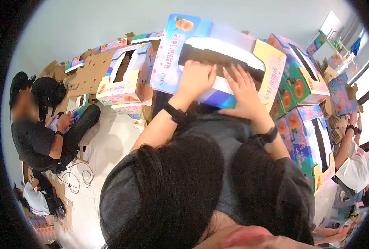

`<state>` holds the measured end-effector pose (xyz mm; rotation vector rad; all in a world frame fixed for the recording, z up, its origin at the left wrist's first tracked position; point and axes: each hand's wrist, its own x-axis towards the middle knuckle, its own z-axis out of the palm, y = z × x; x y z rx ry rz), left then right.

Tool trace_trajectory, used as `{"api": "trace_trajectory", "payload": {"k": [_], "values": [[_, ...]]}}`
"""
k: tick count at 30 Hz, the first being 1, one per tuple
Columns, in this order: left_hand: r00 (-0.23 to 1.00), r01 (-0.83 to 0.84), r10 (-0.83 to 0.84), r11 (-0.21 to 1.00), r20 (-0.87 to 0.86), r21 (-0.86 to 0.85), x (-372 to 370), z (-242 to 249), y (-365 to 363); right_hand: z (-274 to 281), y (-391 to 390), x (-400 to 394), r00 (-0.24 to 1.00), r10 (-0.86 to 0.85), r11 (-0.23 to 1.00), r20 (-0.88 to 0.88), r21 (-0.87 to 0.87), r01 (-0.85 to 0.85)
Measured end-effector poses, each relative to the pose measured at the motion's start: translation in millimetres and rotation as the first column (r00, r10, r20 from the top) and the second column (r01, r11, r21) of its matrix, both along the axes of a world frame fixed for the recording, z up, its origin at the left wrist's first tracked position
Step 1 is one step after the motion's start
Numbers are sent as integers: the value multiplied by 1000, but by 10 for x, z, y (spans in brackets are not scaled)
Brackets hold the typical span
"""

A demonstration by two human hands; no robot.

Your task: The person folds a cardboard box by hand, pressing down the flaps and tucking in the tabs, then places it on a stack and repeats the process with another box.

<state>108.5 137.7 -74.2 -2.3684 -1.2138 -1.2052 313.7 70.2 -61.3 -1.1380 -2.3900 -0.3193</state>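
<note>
Hair (180,182) veils shirt (234,155) | left hand (197,79) curled, grip unclear | right hand (243,91) splayed over carton (216,98)

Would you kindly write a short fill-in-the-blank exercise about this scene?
1. The wearer's hand with its fingers stretched out over the fruit carton is the ____ one.
2. At the carton's upper-left corner, the fruit picture has a ____ background.
3. The wearer's two wristbands are both ____ in colour.

Missing words: right; blue; black.
</note>
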Motion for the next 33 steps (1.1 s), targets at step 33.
{"api": "trace_trajectory", "payload": {"k": [33], "values": [[975, 148, -133, 986, 180, -72, -37, 112, 231, -300, 166, -432, 983, -181, 973, -29, 138, 183]]}}
